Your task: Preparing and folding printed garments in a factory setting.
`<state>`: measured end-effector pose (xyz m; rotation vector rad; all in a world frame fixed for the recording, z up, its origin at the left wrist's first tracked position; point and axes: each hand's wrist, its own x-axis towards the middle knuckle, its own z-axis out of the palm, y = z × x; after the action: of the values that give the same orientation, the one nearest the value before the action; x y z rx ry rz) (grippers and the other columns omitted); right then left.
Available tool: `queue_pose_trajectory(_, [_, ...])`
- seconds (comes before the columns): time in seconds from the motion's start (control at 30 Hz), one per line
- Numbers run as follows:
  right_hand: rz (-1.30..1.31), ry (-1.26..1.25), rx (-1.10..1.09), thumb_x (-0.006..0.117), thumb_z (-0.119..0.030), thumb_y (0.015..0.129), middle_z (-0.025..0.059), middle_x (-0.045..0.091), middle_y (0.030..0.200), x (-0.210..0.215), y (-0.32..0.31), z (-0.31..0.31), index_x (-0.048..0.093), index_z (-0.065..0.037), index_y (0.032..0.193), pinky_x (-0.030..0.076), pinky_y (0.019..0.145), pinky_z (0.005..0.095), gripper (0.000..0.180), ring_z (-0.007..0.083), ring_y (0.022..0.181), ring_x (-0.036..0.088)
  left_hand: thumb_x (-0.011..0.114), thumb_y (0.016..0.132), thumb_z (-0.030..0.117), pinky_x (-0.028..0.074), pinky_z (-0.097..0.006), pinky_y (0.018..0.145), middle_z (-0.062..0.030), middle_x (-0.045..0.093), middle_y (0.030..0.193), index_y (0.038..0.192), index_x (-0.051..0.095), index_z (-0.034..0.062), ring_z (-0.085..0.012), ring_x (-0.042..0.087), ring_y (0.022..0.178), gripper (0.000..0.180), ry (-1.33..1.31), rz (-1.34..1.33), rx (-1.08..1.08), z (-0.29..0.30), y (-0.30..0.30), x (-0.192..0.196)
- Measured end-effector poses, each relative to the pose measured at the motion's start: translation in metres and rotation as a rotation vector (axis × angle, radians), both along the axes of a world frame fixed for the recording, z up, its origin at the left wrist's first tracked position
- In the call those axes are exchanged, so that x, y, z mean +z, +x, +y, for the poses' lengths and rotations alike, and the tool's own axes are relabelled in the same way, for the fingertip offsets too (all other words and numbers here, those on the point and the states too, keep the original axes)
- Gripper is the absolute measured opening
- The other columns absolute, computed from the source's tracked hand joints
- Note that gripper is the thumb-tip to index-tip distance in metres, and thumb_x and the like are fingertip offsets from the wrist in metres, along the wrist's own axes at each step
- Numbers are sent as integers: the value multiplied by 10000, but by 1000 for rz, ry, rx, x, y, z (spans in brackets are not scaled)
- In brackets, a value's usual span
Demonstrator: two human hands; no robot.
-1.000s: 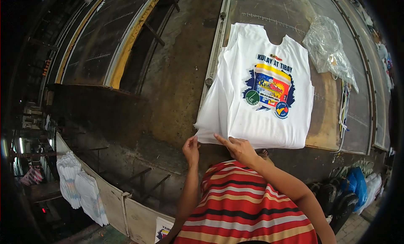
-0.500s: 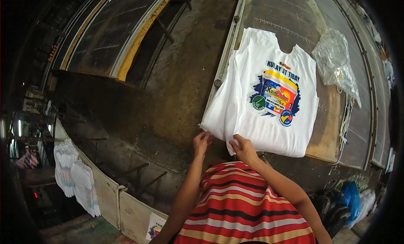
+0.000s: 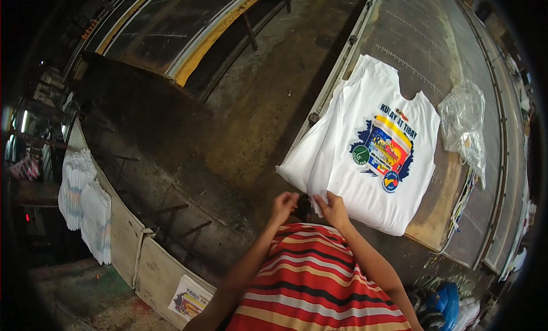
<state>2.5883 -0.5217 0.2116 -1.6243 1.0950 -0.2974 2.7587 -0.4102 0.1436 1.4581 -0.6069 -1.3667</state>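
Observation:
A pile of white sleeveless shirt pieces with a colourful paint-bucket print lies on the long table in front of me, its left layers fanned out. At the pile's lower left corner, the thumb and fingers of my right hand pinch the cloth edge. My left hand is just left of it, below the fanned edge. Its fingers are curled together, and whatever may be between them is hidden.
A crumpled clear plastic bag lies on the table right of the shirts, with thin strips hanging nearby. Folded white cloth stacks hang over a low panel at left. Another table stands far left, across an aisle.
My left hand has left the shirts' outer left corner and come closer to my right hand. The right hand keeps its pinch. The view has shifted, so the shirts appear lower and farther right.

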Motion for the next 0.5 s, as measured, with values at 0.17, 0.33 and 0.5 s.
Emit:
queue_pose_trajectory(0.17, [-46,38,-7,645,-218,961,112,620,657,7,-1,8,616,28,1154,417,507,323,314,128,532,523,703,897,366,488,-302,601,-73,682,702,901,718,9,-170,662,690,357,200,-232,261,-35,40,-15])
queue_pose_trajectory(0.33, [-50,-126,-43,568,-143,991,130,527,606,31,-3,8,425,-80,1401,368,498,323,439,146,506,442,708,893,271,441,-368,576,-132,603,713,912,649,-1,-270,606,609,280,118,-803,161,-18,49,16])
queue_pose_trajectory(0.5, [-178,52,-49,592,-190,993,7,506,604,13,-4,-2,626,-17,1189,376,531,311,264,81,562,425,734,870,175,453,-325,597,-97,588,764,823,604,0,-187,578,655,223,-289,-608,76,-10,2,54])
